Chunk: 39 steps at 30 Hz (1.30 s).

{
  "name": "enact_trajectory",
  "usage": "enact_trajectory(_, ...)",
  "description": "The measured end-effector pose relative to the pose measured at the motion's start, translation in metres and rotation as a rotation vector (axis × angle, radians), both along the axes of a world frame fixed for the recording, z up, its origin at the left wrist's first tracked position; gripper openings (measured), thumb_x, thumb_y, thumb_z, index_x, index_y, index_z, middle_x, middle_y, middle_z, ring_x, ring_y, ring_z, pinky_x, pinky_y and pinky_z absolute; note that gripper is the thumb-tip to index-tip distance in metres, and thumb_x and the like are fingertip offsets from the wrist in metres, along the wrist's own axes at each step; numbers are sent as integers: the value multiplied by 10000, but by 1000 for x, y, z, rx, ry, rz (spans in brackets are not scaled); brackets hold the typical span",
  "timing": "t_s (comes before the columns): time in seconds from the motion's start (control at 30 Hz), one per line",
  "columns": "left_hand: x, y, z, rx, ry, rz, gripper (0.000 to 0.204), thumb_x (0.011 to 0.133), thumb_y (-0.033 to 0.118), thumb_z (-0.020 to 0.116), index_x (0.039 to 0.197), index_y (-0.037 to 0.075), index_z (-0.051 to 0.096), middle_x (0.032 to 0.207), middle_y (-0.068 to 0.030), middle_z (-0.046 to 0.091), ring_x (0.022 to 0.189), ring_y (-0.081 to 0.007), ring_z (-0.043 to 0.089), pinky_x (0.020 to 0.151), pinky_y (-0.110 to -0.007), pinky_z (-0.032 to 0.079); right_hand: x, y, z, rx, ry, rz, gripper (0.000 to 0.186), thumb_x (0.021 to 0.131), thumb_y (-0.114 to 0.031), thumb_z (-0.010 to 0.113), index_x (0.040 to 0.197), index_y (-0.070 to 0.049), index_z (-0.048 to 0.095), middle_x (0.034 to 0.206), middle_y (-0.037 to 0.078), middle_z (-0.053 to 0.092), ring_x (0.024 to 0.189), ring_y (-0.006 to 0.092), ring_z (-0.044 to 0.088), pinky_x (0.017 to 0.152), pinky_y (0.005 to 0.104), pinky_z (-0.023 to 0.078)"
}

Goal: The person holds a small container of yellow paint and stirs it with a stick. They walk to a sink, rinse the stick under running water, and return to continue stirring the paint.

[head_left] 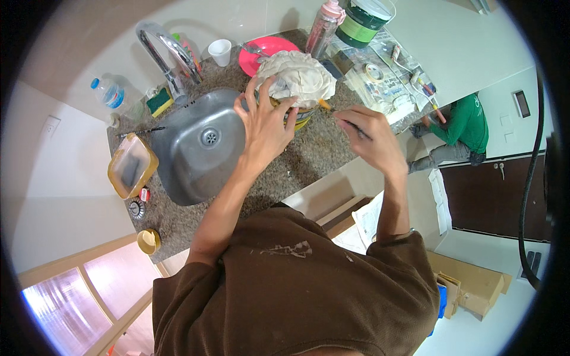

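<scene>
A crumpled cream cloth (298, 76) covers the top of a round tub (301, 120) with a yellow lower edge, on the granite counter right of the sink. My left hand (265, 127) grips the tub's near left side, fingers curved round it and against the cloth. To the right, my right hand (373, 141) is closed in a pinch on a thin tool with an orange end (324, 105), which points at the tub's side. The fingers hide most of this tool, so its exact kind does not show.
Behind the tub are a pink plate (252, 62) with cutlery, a white cup (220, 52) and a bottle (323, 29). The sink (172, 175) lies left, beside a plastic container (153, 162). A green-lidless paint bucket (358, 26) stands near newspaper. A person in green (472, 121) crouches beyond.
</scene>
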<state>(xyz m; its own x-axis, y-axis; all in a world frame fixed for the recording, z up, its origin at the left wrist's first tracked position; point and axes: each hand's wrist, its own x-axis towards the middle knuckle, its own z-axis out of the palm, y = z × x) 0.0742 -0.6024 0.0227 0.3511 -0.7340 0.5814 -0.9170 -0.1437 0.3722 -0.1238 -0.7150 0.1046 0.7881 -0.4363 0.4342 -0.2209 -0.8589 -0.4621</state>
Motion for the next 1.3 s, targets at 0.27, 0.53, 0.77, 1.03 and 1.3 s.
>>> enact_trajectory(0.27,0,0,-2,-7,13,-15,211,871,258,769,1078,236,807,1491,-109,472,1469,-383,281,1099,-624,225,-7,-28,-28,292,-99,-299,239,1035,-154,617,988,37,752,716,102,727,628,121,678,606,294,521)
enact_trajectory(0.53,2,2,-2,8,-4,-14,250,863,253,772,1109,218,794,1493,-114,470,1457,-387,305,1118,-608,224,-25,-31,-32,286,-86,-208,245,1056,-145,604,1059,68,726,798,78,732,698,143,716,618,281,532)
enact_trajectory(0.77,-6,66,-46,-47,214,86,290,828,117,759,1116,152,763,1455,-119,500,1361,-365,449,1102,-545,352,-61,-4,-31,827,-509,-12,270,1050,-146,609,1087,104,704,865,164,720,694,214,690,638,323,554)
enact_trajectory(1.03,-20,208,-99,-139,396,287,290,751,-80,714,984,82,770,1189,-115,642,1090,-308,619,849,-416,519,-23,22,-57,542,7,62,149,961,-68,679,1041,49,722,848,184,719,707,279,698,656,370,545)
enact_trajectory(1.3,-69,375,-146,-146,402,1047,301,766,-74,689,1038,44,738,1120,-153,608,1052,-332,613,859,-404,500,60,95,-79,281,306,369,161,934,-27,663,1083,2,719,925,180,702,805,346,692,733,389,535)
